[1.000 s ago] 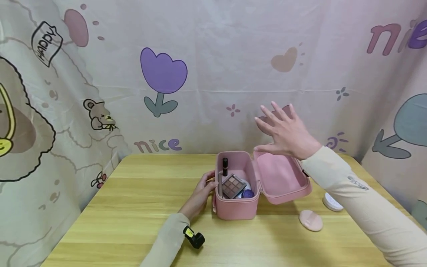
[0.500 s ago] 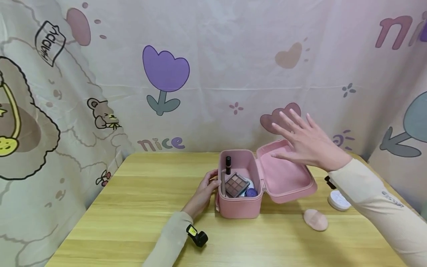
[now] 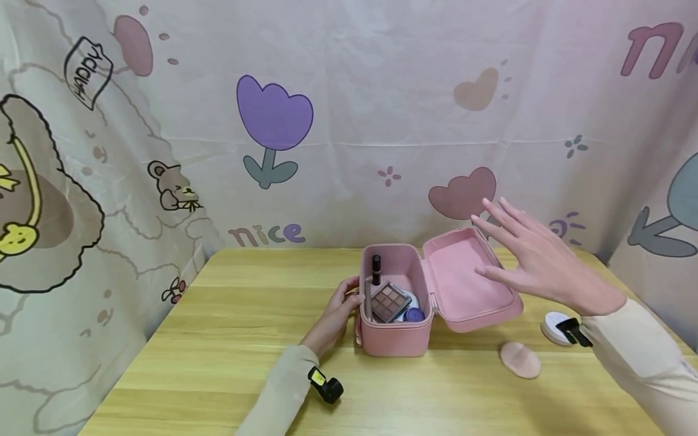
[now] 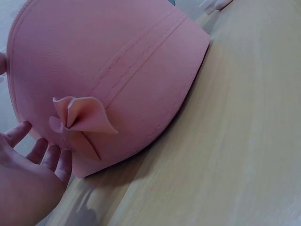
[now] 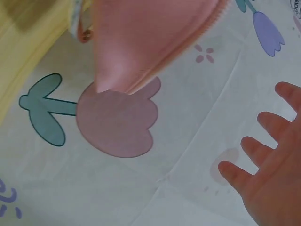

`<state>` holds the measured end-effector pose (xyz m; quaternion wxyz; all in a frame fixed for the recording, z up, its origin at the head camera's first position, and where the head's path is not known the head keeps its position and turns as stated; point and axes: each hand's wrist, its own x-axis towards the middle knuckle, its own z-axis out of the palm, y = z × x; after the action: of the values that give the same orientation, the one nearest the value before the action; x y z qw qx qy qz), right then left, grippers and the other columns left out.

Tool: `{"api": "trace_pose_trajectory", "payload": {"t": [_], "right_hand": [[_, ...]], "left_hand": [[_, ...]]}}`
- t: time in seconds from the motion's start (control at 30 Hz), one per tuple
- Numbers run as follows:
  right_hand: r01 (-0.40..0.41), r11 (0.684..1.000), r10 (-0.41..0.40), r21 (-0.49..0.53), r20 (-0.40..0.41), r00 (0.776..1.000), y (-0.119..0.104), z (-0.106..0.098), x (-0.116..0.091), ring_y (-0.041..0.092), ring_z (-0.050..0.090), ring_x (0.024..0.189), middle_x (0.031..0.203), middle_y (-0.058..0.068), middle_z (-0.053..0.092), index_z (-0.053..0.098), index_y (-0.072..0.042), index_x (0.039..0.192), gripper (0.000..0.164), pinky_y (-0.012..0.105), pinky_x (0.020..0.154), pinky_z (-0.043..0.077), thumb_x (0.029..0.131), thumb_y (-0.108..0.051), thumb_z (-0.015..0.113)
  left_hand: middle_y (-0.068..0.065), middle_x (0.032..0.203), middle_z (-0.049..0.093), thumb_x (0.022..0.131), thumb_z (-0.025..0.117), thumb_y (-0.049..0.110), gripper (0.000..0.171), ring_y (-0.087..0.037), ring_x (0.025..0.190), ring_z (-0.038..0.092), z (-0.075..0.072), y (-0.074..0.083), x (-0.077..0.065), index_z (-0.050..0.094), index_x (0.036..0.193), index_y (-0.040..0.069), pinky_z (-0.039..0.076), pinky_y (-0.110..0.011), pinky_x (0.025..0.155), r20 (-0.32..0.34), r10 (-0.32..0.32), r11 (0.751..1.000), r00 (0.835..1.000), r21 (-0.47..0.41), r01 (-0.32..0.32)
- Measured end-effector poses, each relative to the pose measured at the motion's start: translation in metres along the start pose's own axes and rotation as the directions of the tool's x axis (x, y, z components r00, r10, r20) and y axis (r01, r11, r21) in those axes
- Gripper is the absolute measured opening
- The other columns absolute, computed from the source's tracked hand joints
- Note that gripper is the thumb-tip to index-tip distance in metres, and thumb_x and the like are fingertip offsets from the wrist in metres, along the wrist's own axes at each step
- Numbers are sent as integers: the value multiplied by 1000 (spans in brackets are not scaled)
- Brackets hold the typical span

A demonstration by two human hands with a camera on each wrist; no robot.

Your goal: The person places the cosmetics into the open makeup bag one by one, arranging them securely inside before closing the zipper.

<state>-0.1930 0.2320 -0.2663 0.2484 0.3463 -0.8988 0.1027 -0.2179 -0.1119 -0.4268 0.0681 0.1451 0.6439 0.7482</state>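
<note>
A pink makeup case stands on the table, its lid folded out to the right. Inside are a black tube, an eyeshadow palette, a round purple-topped item and a slim pencil-like piece along the left wall. My left hand grips the left side, thumb at the rim and fingers against the outer wall. In the left wrist view, those fingers lie beside a pink bow. Holding nothing, my right hand hovers with spread fingers beside the lid's right edge.
Right of the case, a pink powder puff and a white round compact lie on the wooden table. A printed cloth backdrop rises behind the table's far edge and along both sides.
My right hand has moved right and lower, from above the lid to beside its right edge, fingers still spread. My left hand keeps its place on the case. The head view has shifted slightly.
</note>
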Motion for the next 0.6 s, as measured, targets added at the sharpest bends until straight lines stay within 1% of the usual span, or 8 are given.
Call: {"api": "trace_pose_trajectory", "payload": {"t": [0.13, 0.23, 0.3, 0.37, 0.43, 0.47, 0.53, 0.6], "right_hand": [[-60, 997, 59, 55, 29, 998, 3, 1, -14, 32, 13, 145, 159, 9, 18, 36, -15, 150, 82, 61, 108, 19, 81, -38, 74], [-134, 981, 128, 141, 47, 991, 9, 2, -27, 31, 10, 145, 160, 9, 14, 30, -18, 153, 82, 67, 105, 17, 84, -31, 73], [-189, 957, 180, 222, 59, 982, 16, 2, -36, 34, 8, 145, 161, 7, 11, 26, -19, 154, 79, 71, 102, 14, 88, -24, 69], [-244, 924, 233, 295, 71, 970, 23, 4, -47, 34, 8, 144, 161, 2, 8, 21, -22, 155, 75, 72, 102, 11, 93, -18, 62], [-282, 891, 271, 356, 81, 959, 29, 6, -56, 42, 14, 141, 160, -3, 6, 18, -24, 156, 71, 74, 100, 11, 96, -13, 55], [-285, 886, 278, 365, 73, 958, 31, 8, -61, 35, 18, 142, 160, -6, 6, 17, -24, 156, 70, 67, 105, 14, 97, -11, 53], [-274, 881, 275, 387, 56, 960, 35, 13, -68, 20, 24, 140, 159, -9, 8, 18, -22, 156, 68, 45, 112, 22, 98, -8, 50], [-250, 876, 257, 413, 39, 966, 37, 19, -76, 7, 27, 137, 159, -9, 10, 18, -18, 156, 68, 22, 107, 27, 97, -3, 48]], "left_hand": [[-26, 145, 30, 92, 50, 15, 59, -38, 128, 34, 0, 0, 0, 29, 144, -5, 35, -37, 95, 5, 8, 1000, 1000, 1, -8], [-26, 145, 30, 93, 50, 14, 58, -38, 129, 34, 0, -1, 0, 29, 144, -4, 35, -37, 96, 4, 7, 1000, 1000, -3, -7], [-25, 145, 30, 93, 50, 14, 58, -38, 129, 34, 0, -1, 0, 29, 144, -4, 35, -37, 96, 7, 7, 1000, 1000, -3, -7], [-25, 145, 30, 93, 50, 15, 58, -37, 128, 35, 0, -1, 1, 29, 144, -4, 35, -37, 97, 12, 9, 1000, 1000, 1, -9], [-26, 145, 31, 94, 50, 15, 58, -37, 128, 35, 1, 0, 1, 29, 144, -4, 35, -37, 98, 15, 14, 1000, 1000, 3, -14], [-26, 145, 31, 94, 50, 15, 58, -37, 127, 35, 0, 0, 1, 29, 144, -4, 35, -37, 98, 17, 15, 1000, 1000, 2, -15], [-25, 145, 31, 94, 49, 14, 57, -37, 127, 36, 0, -1, 2, 29, 144, -3, 35, -38, 98, 12, 12, 1000, 1000, 3, -12], [-25, 144, 32, 94, 49, 14, 57, -38, 127, 36, 0, -3, 0, 30, 144, -3, 35, -38, 97, 4, 1, 1000, 1000, 5, -1]]}}
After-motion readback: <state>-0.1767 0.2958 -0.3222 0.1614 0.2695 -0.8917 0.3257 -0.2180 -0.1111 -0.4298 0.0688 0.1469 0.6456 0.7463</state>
